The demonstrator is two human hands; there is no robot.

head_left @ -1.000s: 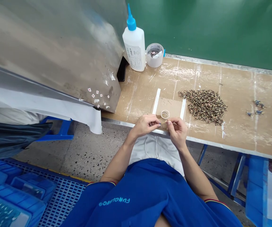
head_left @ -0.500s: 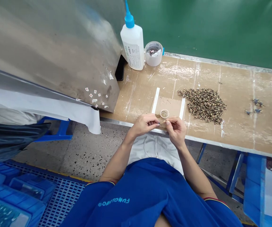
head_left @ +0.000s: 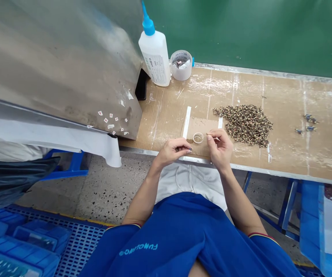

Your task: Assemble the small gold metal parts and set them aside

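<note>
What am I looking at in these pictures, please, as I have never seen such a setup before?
There is no machine arm here: these are a person's own bare hands, seen from one head-worn camera looking forward and down. The left hand pinches a tiny dark piece, too small to identify. The right hand holds a thin stick, its tip by a small round cup. On the cardboard-covered bench lie a heap of tiny parts and a few bluish pieces; a blue-capped bottle stands farther back.
</note>
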